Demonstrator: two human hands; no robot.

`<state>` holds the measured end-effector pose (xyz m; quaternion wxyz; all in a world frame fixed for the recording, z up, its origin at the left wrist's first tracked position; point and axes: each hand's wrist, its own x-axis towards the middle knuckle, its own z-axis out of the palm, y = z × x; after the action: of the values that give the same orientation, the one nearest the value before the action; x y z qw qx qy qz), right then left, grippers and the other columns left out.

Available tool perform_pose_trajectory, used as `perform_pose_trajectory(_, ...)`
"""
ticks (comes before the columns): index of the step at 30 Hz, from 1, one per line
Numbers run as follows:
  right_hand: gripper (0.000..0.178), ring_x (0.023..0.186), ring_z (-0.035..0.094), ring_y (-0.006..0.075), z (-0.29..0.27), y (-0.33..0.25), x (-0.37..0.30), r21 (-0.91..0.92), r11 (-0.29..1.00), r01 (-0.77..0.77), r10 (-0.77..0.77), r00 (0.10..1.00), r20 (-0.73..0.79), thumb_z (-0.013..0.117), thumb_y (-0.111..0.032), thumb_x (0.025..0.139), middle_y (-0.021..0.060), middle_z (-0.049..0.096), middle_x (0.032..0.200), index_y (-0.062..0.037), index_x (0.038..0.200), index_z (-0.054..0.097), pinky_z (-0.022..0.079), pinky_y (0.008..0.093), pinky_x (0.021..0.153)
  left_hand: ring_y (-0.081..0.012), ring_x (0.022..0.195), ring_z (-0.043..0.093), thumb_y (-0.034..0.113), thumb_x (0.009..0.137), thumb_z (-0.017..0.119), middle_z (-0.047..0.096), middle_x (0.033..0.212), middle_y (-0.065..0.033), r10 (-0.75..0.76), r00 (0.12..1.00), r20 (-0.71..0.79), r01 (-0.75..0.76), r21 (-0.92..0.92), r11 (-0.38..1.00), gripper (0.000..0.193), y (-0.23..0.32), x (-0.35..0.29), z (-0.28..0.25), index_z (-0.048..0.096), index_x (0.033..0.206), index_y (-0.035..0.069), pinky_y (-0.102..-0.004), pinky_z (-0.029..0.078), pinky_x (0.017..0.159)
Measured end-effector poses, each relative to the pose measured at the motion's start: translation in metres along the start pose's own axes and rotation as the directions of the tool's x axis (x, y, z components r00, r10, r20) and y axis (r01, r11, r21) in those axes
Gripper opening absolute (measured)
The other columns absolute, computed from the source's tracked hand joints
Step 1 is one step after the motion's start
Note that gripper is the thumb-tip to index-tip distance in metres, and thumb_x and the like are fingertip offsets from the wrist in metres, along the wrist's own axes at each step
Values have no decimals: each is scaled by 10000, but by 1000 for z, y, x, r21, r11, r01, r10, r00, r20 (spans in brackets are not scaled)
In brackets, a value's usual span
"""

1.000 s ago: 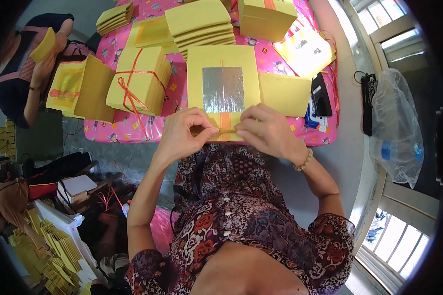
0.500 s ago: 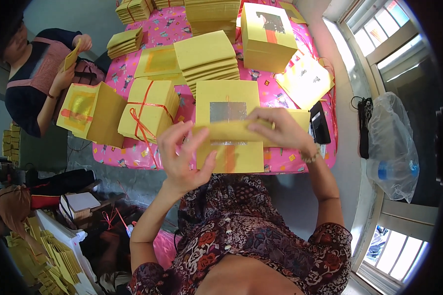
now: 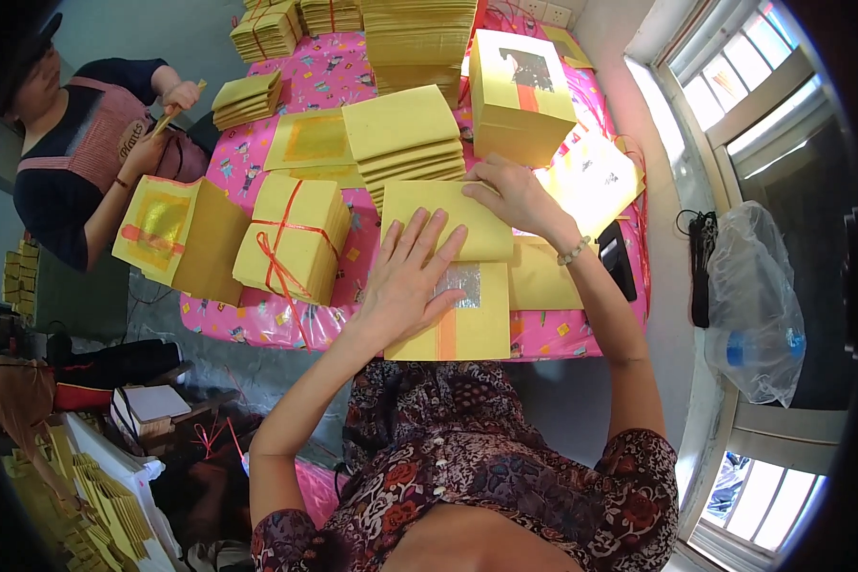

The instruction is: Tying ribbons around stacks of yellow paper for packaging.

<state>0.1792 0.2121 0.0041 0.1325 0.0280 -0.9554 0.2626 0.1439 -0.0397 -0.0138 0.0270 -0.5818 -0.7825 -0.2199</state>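
A yellow paper sheet (image 3: pixel 491 324) with a silver foil square and an orange stripe lies in front of me, its far part folded over toward me. My left hand (image 3: pixel 405 272) presses flat on the folded part, fingers spread, the thumb beside the foil. At the fold's far right corner, my right hand (image 3: pixel 524 195) has its fingers bent around the paper's edge. Another yellow sheet (image 3: pixel 543 276) lies under my right forearm. Just beyond my hands rises a leaning stack of folded yellow papers (image 3: pixel 405 124).
Left on the pink patterned table (image 3: pixel 229 324) are a bundle tied with red ribbon (image 3: pixel 291 238) and a gold-foil paper stack (image 3: pixel 167 224). A tall paper block (image 3: pixel 520 105) stands far right, a black phone-like object (image 3: pixel 617 262) nearer. A co-worker (image 3: pixel 95 143) holds folded paper at left.
The lifted yellow flap now lies folded down. My left hand has gone from raised to flat on it, and my right hand has moved away from me to its far corner.
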Motion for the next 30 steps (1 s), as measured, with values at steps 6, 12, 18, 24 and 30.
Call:
perform_pose_trajectory(6,253,954,648,328,3,-1,13,-45,999,1,1,999,40,633,-244,940,158,679,1013,-25,1059,683,506,424,853,-389,1470,261,474,917,619,296,1586,-184,8,998,65,-9,4,1000,781,-7,4,0,316,1551,133,-551,195,1197)
perform_pose_trajectory(12,305,1019,658,320,14,-6,24,47,992,-120,109,975,194,624,-234,942,164,697,1086,-32,1166,670,512,399,890,-403,1441,307,423,909,638,337,1552,-208,23,999,41,-23,-3,1000,753,-9,7,3,348,1529,110,-558,239,1176)
perform_pose_trajectory(18,303,1013,655,333,18,-7,22,64,989,-134,121,976,180,607,-239,954,169,690,1077,-23,1156,674,515,418,888,-407,1437,313,428,912,633,338,1549,-214,26,999,47,-25,-17,1000,754,-12,7,3,348,1528,101,-563,244,1171)
perform_pose_trajectory(24,301,1056,617,315,19,-7,22,24,994,-109,103,976,190,587,-227,963,147,634,1097,-21,1167,668,495,403,920,-408,1463,266,493,942,581,287,1585,-206,12,994,109,-11,-14,1000,771,-12,6,3,301,1553,115,-560,211,1190)
perform_pose_trajectory(30,293,1055,611,310,18,-6,23,25,995,-92,85,977,195,578,-220,964,141,625,1110,-17,1156,666,490,408,927,-413,1470,252,495,939,584,273,1591,-217,13,989,146,-11,-13,1000,782,-13,6,3,297,1556,111,-560,207,1191)
